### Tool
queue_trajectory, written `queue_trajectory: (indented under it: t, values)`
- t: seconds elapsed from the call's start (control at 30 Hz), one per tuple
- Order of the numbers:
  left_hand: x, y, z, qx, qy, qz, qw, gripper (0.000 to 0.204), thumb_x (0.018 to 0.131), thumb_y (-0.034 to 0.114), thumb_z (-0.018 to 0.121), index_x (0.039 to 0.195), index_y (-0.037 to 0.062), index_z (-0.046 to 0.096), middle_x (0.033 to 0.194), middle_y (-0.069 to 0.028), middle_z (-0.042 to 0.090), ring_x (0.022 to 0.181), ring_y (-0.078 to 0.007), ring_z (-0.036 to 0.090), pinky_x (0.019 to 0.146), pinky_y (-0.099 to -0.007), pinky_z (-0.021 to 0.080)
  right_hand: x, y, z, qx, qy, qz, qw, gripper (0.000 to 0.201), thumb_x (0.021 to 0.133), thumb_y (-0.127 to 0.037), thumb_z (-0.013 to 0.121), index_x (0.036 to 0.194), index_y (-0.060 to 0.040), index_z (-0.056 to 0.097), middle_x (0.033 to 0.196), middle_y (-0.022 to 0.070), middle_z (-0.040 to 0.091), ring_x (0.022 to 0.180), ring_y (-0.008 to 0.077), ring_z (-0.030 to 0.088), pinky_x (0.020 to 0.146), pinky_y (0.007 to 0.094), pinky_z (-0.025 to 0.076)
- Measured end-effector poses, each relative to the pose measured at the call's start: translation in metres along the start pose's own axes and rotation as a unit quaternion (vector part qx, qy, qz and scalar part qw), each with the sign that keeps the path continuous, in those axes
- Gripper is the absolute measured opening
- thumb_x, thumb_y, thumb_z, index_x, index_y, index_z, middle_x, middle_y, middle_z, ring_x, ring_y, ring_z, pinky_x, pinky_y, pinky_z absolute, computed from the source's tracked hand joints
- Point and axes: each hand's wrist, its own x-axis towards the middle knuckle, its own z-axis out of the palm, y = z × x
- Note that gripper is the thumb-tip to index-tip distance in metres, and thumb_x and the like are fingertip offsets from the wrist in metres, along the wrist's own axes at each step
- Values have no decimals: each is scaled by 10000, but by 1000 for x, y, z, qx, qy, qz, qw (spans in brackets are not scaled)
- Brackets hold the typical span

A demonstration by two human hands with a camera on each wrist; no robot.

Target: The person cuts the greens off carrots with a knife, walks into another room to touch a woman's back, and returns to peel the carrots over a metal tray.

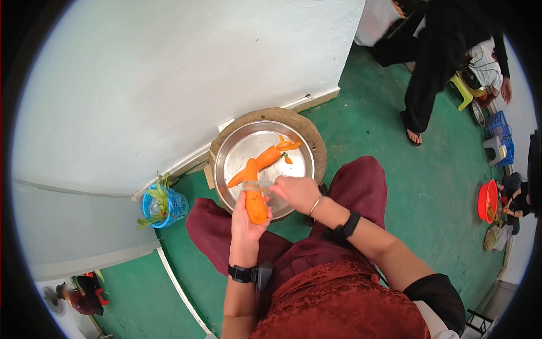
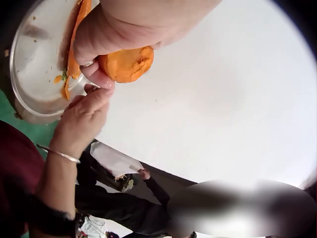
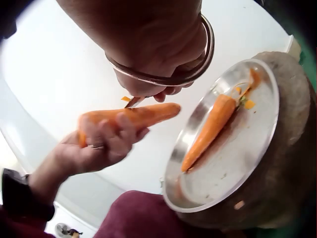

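My left hand point(image 1: 244, 221) grips a thick orange carrot point(image 1: 257, 210) from below near its wide end, with the narrow end pointing over a steel basin point(image 1: 240, 155). The right hand point(image 1: 299, 193) holds a peeler point(image 1: 259, 185) across the carrot's middle; its handle is mostly hidden by the fingers. A thin blade and a bit of orange peel show beneath that hand in the right wrist view. Inside the basin lies another carrot point(image 3: 212, 130), with peel strips point(image 1: 289, 145) beside its wide end. The held carrot's blunt end point(image 2: 130, 67) faces the left wrist camera.
The basin sits on a round wooden stump point(image 1: 317, 138) against a white wall point(image 1: 158, 85). A blue basket point(image 1: 178, 208) with green stalks stands to the left. At the upper right a person in black trousers point(image 1: 426, 85) stands on the green floor; a red tub point(image 1: 486, 202) is farther right.
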Motion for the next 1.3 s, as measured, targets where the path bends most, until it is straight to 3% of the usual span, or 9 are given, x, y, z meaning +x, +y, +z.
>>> queue_trajectory:
  t: [0.07,0.2,0.3,0.5,0.83,0.93,1.13,1.23,1.3]
  values:
    - [-10,-6,10,9,-4,-10,1000,438,928,485,388,1106,100,497,897,-133,603,659,-261,565,544,-358,475,6,21,1,-19,-24,64,997,358,898,-426,452,771,-102,534,633,80,594,591,265,612,492,384,471]
    - [-8,-10,10,8,-19,6,1000,460,926,485,393,1081,68,509,878,-130,606,651,-260,564,536,-354,479,9,6,-22,33,-28,66,997,347,906,-413,449,781,-104,543,682,82,603,626,269,614,520,380,472]
    - [3,-9,6,-11,17,-3,1000,474,913,494,415,1051,55,528,881,-132,610,671,-261,577,544,-355,480,-4,-12,-27,68,-18,-13,997,338,901,-405,459,782,-100,544,683,76,601,628,264,612,526,371,472]
    - [-2,-8,11,-35,-13,26,999,474,892,503,454,1043,61,539,888,-135,615,723,-262,598,544,-355,482,-15,-24,-24,102,20,-52,993,304,881,-391,500,788,-107,556,654,58,591,589,242,603,498,350,467]
    - [-4,-6,5,-6,17,28,999,458,911,492,424,1030,63,532,878,-133,612,680,-262,584,531,-350,481,-10,-12,-6,78,48,-81,993,317,876,-394,512,740,-110,537,605,52,579,543,247,593,457,354,452]
    - [-4,-3,3,19,-5,11,1000,437,919,477,410,1044,76,530,874,-125,610,655,-257,572,534,-342,482,-2,-4,-2,40,-18,-9,999,297,892,-388,485,800,-115,556,668,51,596,608,257,602,511,359,465]
    - [-5,-6,4,21,1,1,1000,404,920,462,408,1074,110,532,878,-119,607,651,-255,562,547,-329,480,7,11,6,42,-50,5,998,338,919,-420,415,836,-115,536,709,78,606,654,283,610,558,399,467]
    - [-13,-6,5,19,7,-6,1000,400,926,453,403,1087,108,526,883,-124,608,645,-259,560,544,-334,476,11,20,14,18,-56,72,996,388,913,-446,410,789,-99,532,681,84,615,642,283,620,558,408,479]
    - [-17,-8,6,19,5,-17,1000,409,931,453,397,1098,100,517,893,-128,609,635,-258,558,538,-344,470,12,28,16,18,-73,73,995,392,916,-447,405,790,-98,533,685,89,616,648,289,621,565,413,479]
